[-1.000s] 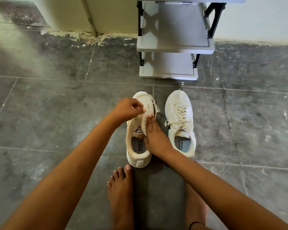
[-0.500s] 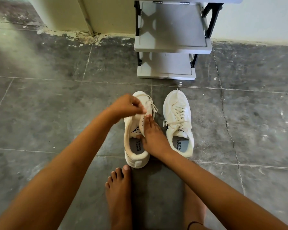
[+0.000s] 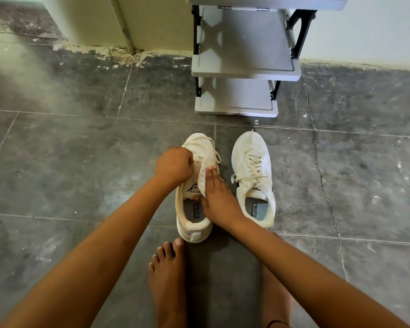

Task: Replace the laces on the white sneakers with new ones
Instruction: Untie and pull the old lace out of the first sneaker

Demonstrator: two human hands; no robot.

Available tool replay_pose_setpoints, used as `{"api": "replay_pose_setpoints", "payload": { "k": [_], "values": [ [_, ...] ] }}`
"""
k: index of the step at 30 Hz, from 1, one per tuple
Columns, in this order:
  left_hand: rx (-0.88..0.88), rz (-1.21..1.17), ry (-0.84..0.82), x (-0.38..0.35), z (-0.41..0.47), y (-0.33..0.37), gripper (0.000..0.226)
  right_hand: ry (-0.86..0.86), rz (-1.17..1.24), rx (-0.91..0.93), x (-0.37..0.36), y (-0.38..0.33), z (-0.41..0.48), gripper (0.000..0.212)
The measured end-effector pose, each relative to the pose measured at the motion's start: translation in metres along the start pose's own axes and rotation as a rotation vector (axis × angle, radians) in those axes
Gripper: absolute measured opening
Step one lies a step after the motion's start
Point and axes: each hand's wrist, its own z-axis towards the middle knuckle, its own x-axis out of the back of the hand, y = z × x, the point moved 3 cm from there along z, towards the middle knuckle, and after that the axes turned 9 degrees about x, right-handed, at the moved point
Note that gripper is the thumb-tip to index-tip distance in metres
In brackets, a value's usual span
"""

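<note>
Two white sneakers are set side by side on the tiled floor (image 3: pixel 81 162), toes pointed away toward a grey shoe rack (image 3: pixel 244 67). The left sneaker (image 3: pixel 194 229) is being worked on; the right sneaker (image 3: pixel 249 147) is left fully laced and untouched.

The left hand (image 3: pixel 173 165) is clenched over the throat of the left sneaker, knuckles up. A pinch on the old lace (image 3: pixel 212 150) is judged likely, though the grip itself is hidden beneath the hand. Slack loops of that lace are seen spilling toward the toe, just beyond the knuckles.

The right hand (image 3: pixel 219 197) is laid along the right eyelet flap, its fingers (image 3: pixel 211 176) straight and pressed flat, pointing toeward. The thumb is mostly hidden behind the flap, and the shoe is steadied this way.

The long axis of the sneaker runs straight away from the body, so the remaining crossings lie forward of the left hand, toward the toe. That hand is the nearer one and is best placed for the next pull. The lower rows still appear threaded, so unlacing is judged only partly done. No new lace is seen anywhere.
</note>
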Motion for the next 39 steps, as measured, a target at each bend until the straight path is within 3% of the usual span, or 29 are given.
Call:
{"api": "replay_pose_setpoints", "payload": {
  "k": [3, 7, 9, 11, 17, 22, 24, 27, 29, 30, 32, 34, 36, 39],
  "values": [
    [-0.010, -0.153, -0.046, 0.009, 0.001, 0.004, 0.014, -0.014, -0.021, 0.000, -0.001, 0.001, 0.000, 0.072],
    [0.005, -0.920, -0.248, 0.043, -0.008, 0.000, 0.016, -0.022, -0.023, -0.002, -0.002, 0.001, 0.003, 0.073],
    [0.015, -1.050, -0.218, 0.051, -0.007, -0.004, 0.012, -0.014, -0.022, -0.002, -0.001, 0.000, 0.003, 0.073],
    [0.023, -0.949, -0.175, 0.049, -0.006, -0.005, 0.017, -0.012, -0.015, -0.003, 0.000, 0.000, 0.001, 0.073],
    [-0.040, -0.028, -0.167, 0.005, -0.002, -0.006, 0.027, -0.023, -0.030, 0.005, 0.000, 0.000, 0.001, 0.072],
    [-0.002, 0.080, -0.019, 0.002, 0.000, 0.006, 0.018, -0.021, -0.038, 0.005, 0.000, 0.000, 0.001, 0.073],
    [-0.014, -0.117, -0.094, 0.009, 0.001, 0.005, 0.012, -0.022, -0.038, -0.001, -0.001, 0.000, 0.002, 0.073],
    [-0.043, -0.870, -0.353, 0.038, -0.013, 0.010, 0.015, -0.034, -0.027, -0.005, -0.003, 0.000, 0.003, 0.074],
    [-0.097, -1.173, -0.363, 0.058, -0.017, 0.011, 0.018, -0.028, -0.027, -0.004, -0.002, -0.001, 0.003, 0.074],
    [-0.090, -1.211, -0.329, 0.063, -0.015, 0.011, 0.017, -0.024, -0.023, -0.005, -0.001, -0.001, 0.002, 0.074],
    [-0.026, -1.017, -0.184, 0.063, -0.010, 0.010, 0.008, -0.020, -0.019, -0.002, 0.001, -0.002, 0.002, 0.074],
    [-0.026, -0.544, -0.094, 0.052, -0.003, 0.007, 0.015, -0.021, -0.027, 0.002, 0.002, -0.002, 0.002, 0.073],
    [-0.070, -0.154, -0.138, 0.028, -0.002, 0.005, 0.026, -0.026, -0.031, 0.005, 0.001, -0.002, 0.001, 0.073],
    [-0.053, 0.102, -0.096, 0.006, -0.005, 0.003, 0.023, -0.023, -0.032, 0.010, 0.000, -0.002, 0.001, 0.073]
  ]
}}
